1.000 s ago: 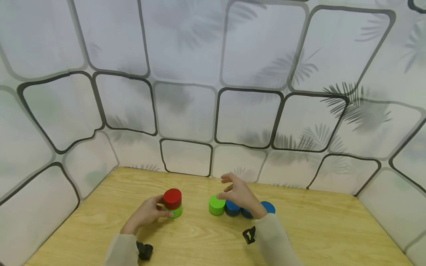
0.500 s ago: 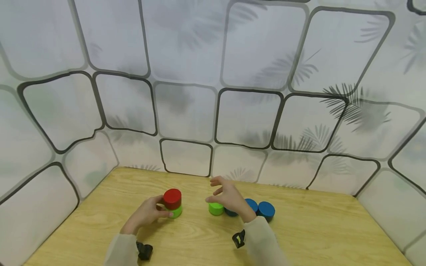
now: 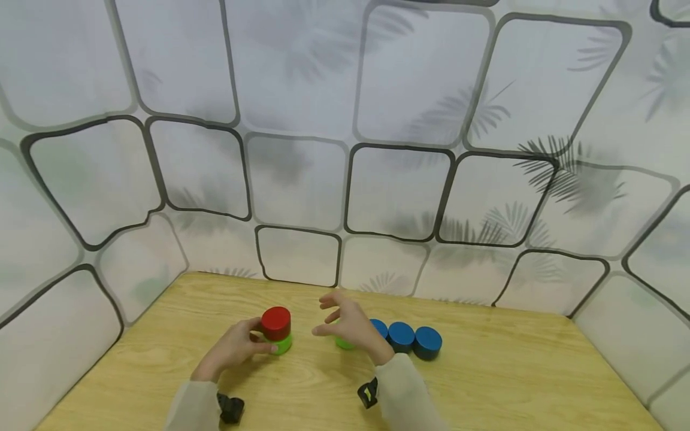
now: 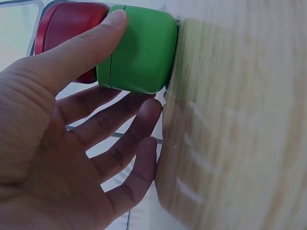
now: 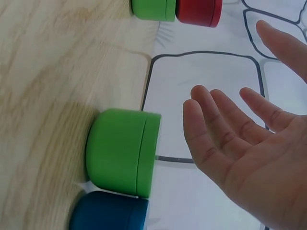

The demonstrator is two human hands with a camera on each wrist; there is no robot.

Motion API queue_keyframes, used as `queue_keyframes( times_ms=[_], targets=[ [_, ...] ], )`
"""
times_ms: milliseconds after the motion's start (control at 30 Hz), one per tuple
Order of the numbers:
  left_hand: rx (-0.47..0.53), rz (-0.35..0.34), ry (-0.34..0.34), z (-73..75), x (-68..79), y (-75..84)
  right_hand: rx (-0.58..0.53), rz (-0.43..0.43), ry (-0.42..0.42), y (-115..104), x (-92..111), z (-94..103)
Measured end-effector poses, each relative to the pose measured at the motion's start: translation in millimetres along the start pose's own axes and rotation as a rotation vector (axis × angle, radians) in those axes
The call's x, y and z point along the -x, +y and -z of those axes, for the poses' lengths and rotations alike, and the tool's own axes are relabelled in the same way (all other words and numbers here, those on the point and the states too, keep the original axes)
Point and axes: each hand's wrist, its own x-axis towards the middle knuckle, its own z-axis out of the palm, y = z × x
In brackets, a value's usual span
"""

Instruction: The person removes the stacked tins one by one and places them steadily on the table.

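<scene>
A red round lidded tin (image 3: 276, 324) is stacked on a green one (image 4: 144, 50), left of the table's middle. My left hand (image 3: 233, 347) holds the green tin at its side, thumb on its lid edge and fingers behind. In the head view, my right hand (image 3: 351, 326) hovers in front of a second green tin (image 5: 117, 151), mostly covering it. Its fingers are spread and loosely bent, with nothing between them. The right wrist view shows a gap between this hand and that green tin.
Three blue tins (image 3: 401, 337) stand in a row to the right of the second green tin, the nearest one partly behind my right hand. The wooden table (image 3: 512, 377) meets a patterned fabric wall (image 3: 302, 254) at the back and sides.
My right hand has moved left, from above the blue tins to past the second green tin, uncovering the blue ones. My left hand keeps its hold; the stack stays put.
</scene>
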Motion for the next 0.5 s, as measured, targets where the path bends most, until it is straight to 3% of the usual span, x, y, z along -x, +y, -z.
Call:
queue_keyframes(
  times_ms=[500],
  targets=[
    [-0.023, -0.005, 0.001, 1.1, -0.6, 0.9, -0.006, -0.023, -0.003, -3, -5, -12.7]
  ],
)
